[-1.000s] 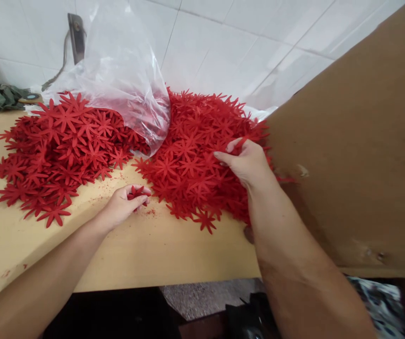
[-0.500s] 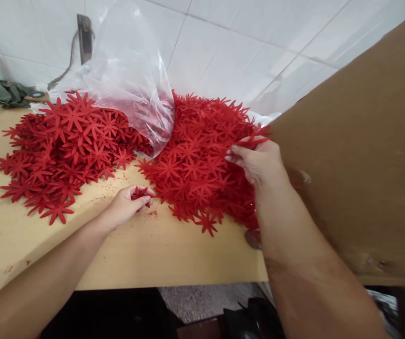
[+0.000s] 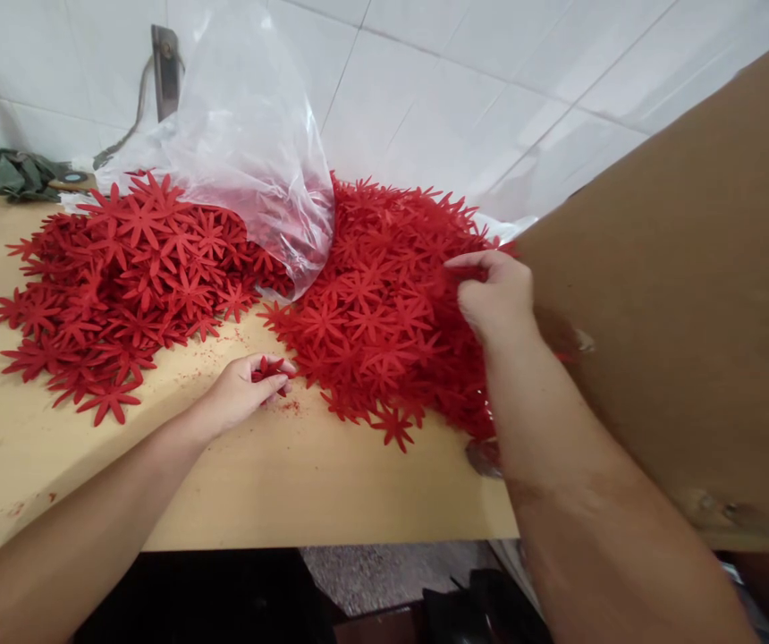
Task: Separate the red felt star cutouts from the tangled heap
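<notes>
My left hand rests low over the table, its thumb and fingers closed on a small red flower-shaped piece. Over the right side of a heap of red flower-shaped pieces is my right hand. Its index finger stretches to the left, apart from the thumb, with red showing in the gap. The other fingers are hidden behind the hand. To the left lies a second heap of the same red flower-shaped pieces, their narrow petals spread out.
A clear plastic bag stands between the heaps, partly covering them. A large brown cardboard box borders the right side. Dark green cloth lies at the back left. Red crumbs dot the wooden table; a white tiled wall rises behind.
My right hand has turned, and its index finger now points left with the thumb below it. The red petal seen across its fingers earlier no longer shows there. My left hand stays nearly still.
</notes>
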`<state>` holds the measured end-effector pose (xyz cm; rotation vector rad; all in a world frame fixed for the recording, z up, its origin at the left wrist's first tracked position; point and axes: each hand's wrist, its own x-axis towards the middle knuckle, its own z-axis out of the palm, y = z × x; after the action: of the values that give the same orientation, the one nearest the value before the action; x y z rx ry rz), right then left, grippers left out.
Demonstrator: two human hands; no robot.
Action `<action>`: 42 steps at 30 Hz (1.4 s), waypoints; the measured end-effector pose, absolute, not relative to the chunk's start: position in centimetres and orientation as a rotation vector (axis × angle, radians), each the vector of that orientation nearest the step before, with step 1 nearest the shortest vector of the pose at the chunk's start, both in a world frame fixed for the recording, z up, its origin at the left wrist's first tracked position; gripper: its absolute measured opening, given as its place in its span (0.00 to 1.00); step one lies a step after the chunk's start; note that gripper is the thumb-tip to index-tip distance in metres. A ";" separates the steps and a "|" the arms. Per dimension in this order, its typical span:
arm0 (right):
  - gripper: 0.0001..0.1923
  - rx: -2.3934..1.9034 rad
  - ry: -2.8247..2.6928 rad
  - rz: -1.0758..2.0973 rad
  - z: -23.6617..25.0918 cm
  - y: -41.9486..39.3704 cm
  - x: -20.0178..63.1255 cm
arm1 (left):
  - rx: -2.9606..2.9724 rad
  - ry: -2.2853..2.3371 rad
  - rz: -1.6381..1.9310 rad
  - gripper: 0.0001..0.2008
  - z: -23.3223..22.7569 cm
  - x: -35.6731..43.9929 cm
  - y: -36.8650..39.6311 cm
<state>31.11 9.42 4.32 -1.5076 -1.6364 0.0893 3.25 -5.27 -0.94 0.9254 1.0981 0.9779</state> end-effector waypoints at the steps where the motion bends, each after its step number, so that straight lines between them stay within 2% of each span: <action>1: 0.12 -1.531 -1.665 0.074 4.4 9.4 31.0 | 0.926 1.100 0.977 0.05 -0.9 3.3 -5.3; 6: 0.21 -1.514 -1.930 -0.316 4.8 8.6 29.4 | 0.927 1.084 0.979 0.05 -1.0 3.3 -5.3; 11: 0.09 -1.242 -2.095 -0.242 4.4 5.1 24.1 | 0.774 1.050 1.018 0.09 -1.0 3.0 -5.1; 13: 0.10 -1.142 -2.139 -0.017 3.6 2.7 21.3 | 0.689 0.990 1.039 0.11 -0.9 2.7 -5.1; 17: 0.25 -1.030 -2.172 0.804 0.4 -0.9 16.7 | 0.513 0.835 1.122 0.13 -0.8 2.2 -4.9; 19: 0.22 -1.002 -2.015 1.111 -1.2 -1.5 15.3 | 0.464 0.787 1.140 0.17 -0.9 2.0 -4.8; 21: 0.17 -1.014 -1.854 1.225 -2.3 -1.5 14.5 | 0.462 0.755 1.154 0.19 -1.1 1.8 -4.6; 29: 0.06 -1.002 -1.788 1.078 -2.2 -0.8 13.7 | 0.536 0.726 1.145 0.19 -1.6 1.5 -4.1; 31: 0.07 -1.047 -1.795 1.020 -2.3 -0.7 13.7 | 0.544 0.758 1.111 0.18 -1.6 1.6 -4.0; 34: 0.11 -1.085 -1.775 0.978 -2.5 -0.5 13.8 | 0.565 0.827 1.129 0.12 -1.7 1.8 -4.2; 36: 0.09 -1.068 -1.752 0.934 -2.5 -0.4 13.8 | 0.578 0.855 1.152 0.09 -1.7 1.9 -4.3; 42: 0.06 -1.051 -1.528 0.883 -1.7 0.1 14.7 | 0.588 0.886 1.118 0.11 -1.4 1.9 -4.5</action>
<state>14.72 0.15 -1.70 -1.0509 -1.5283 0.8833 1.94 -4.49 -1.45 0.5883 0.8862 1.1181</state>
